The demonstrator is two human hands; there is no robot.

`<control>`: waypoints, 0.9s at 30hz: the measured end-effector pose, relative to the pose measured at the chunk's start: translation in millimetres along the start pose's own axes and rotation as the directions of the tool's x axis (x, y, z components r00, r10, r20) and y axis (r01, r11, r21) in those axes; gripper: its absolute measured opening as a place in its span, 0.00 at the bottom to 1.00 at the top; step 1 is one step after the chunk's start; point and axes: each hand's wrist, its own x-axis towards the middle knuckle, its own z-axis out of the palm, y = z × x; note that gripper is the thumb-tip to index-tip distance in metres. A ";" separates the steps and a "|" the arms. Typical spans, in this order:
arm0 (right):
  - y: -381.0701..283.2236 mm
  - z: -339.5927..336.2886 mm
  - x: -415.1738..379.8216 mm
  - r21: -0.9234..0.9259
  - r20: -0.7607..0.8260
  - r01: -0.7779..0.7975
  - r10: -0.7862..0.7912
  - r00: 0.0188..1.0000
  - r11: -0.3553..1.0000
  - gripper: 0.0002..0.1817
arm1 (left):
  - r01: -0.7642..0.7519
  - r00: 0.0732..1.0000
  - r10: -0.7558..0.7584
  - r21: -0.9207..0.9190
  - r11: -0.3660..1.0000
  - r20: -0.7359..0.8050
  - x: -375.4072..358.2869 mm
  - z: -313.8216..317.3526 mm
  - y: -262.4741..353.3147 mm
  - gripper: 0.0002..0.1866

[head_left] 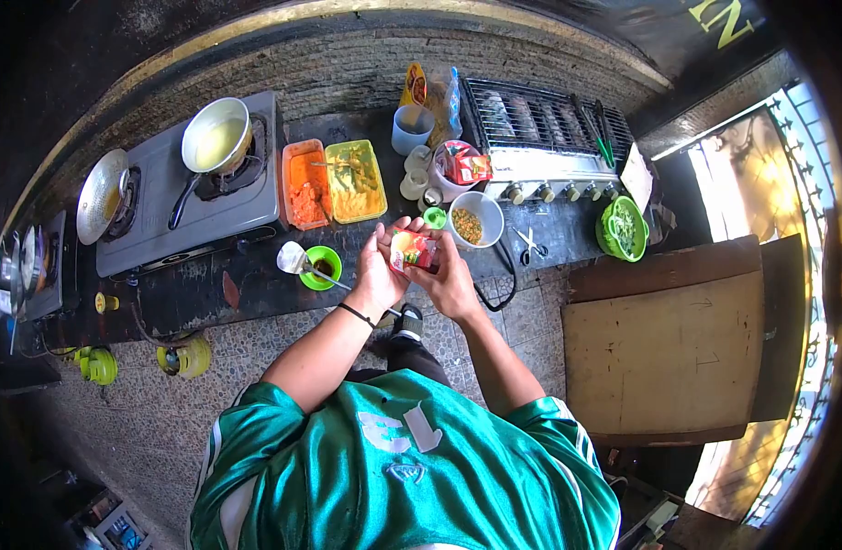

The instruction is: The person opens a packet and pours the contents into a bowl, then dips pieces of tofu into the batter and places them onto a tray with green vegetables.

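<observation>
A small red and yellow packet (pixel 410 249) is held between both hands in front of the counter. My left hand (pixel 381 268) cups it from the left, palm up, with a dark band on the wrist. From the right, my right hand (pixel 447 277) pinches the packet's edge. Just beyond the hands stand a small green-rimmed container (pixel 435 217) and a clear tub (pixel 488 229) with orange-green bits inside. More red packets (pixel 471 168) fill a pinkish container behind them. A green bowl (pixel 311 279) holding dark contents sits to the left, beside a ladle (pixel 293 258).
At the left, a stove (pixel 155 229) carries a pot (pixel 205 158) and a metal pan (pixel 98 200). Orange (pixel 291 215) and yellow (pixel 379 203) food tubs stand mid-counter. A grill (pixel 522 156), scissors (pixel 530 244) and a green basket (pixel 610 242) are at the right.
</observation>
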 end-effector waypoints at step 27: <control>-34.8 -26.5 -5.4 -0.361 0.152 0.020 0.037 0.988 0.933 0.15 | 0.105 0.989 -0.104 -0.003 0.994 0.106 -8.8 3.0 -7.6 0.26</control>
